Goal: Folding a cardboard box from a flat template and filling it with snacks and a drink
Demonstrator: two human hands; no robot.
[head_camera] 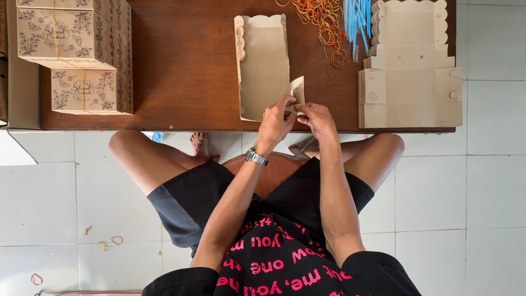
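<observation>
From the head camera, a half-folded tan cardboard box with scalloped edges (263,66) was seen lying at the brown wooden table's (181,71) near edge. Its corner flap was pinched by both the left hand (275,121) and right hand (316,119), each grip pressed together.

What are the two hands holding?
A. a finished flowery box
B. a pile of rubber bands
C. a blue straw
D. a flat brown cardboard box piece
D: both the left hand and the right hand pinch the near edge of the flat cardboard piece on the table, while the rubber bands, straws and flowery boxes lie untouched.
</observation>
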